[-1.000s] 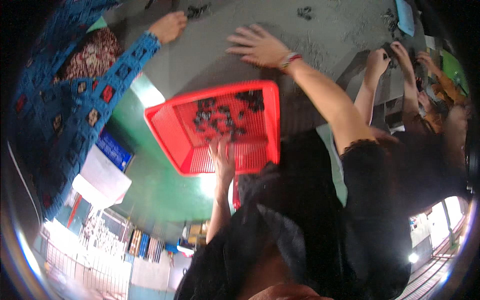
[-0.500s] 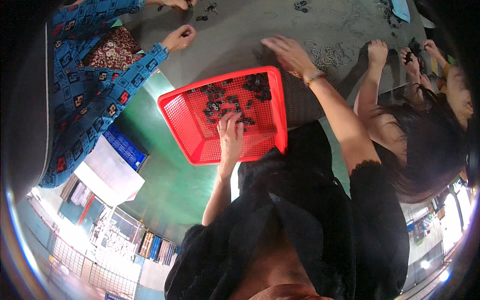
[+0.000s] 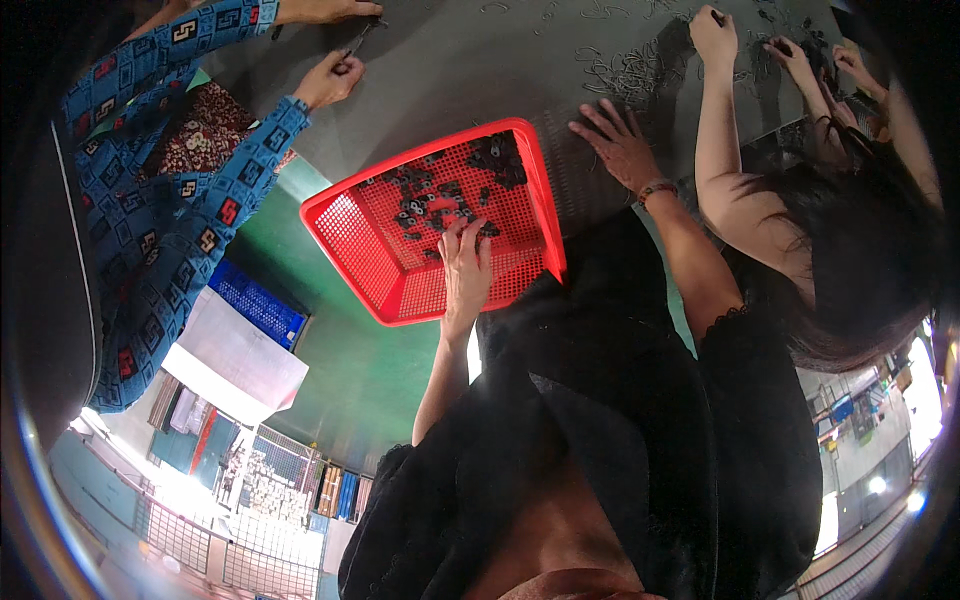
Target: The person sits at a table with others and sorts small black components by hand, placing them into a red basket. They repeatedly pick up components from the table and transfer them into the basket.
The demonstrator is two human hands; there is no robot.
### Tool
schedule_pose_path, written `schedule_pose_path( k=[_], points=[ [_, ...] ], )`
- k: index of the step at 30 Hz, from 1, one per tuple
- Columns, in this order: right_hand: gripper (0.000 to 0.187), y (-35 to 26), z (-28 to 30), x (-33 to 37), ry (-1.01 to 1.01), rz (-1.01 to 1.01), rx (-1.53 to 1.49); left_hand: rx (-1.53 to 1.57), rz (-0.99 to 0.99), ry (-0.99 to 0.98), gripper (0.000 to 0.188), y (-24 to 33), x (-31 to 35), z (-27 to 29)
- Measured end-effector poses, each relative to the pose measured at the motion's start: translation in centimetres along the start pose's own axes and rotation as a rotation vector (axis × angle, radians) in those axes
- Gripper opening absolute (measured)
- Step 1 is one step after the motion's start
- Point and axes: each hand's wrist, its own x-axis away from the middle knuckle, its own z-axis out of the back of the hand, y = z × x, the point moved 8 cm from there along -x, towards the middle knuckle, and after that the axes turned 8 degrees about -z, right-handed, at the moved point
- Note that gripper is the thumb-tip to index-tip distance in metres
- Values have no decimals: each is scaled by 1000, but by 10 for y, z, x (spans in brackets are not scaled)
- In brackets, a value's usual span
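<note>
The red basket (image 3: 352, 238) sat at the near edge of the grey table (image 3: 450, 75), black parts (image 3: 428, 205) toward its far edge and far right corner. The left hand (image 3: 465, 275) was at these parts; whether it grasped any could not be told. The right hand (image 3: 624, 150), released, fingers spread, was beside the basket's right edge.

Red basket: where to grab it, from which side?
Probably the red basket's short left rim, coming from the person's left: that raised edge shows bare against green floor, while the left hand crosses the near long rim.
</note>
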Motion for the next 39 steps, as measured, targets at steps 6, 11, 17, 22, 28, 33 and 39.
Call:
schedule_pose_path(
  k=[6,11,17,22,28,33,39],
  points=[
    [51,-6,55,50,218,-168,-767,78,-14,-50,29,1,3,-12],
    [21,-7,-53,111,-304,-311,-1087,73,-19,-125,28,-21,12,-27],
    [12,51,-124,76,-491,-623,-1751,89,-132,-178,26,-27,4,-27],
    [16,122,-65,48,339,-691,-1569,72,-148,-243,24,-21,13,-35],
    [51,-47,-44,74,126,-95,-636,103,-148,-229,25,-17,18,-37],
    [53,-48,-34,40,66,211,-252,85,-149,-198,24,-19,26,-35],
    [43,50,22,-57,352,-195,-93,106,-45,-212,21,-21,40,-45]
  ],
)
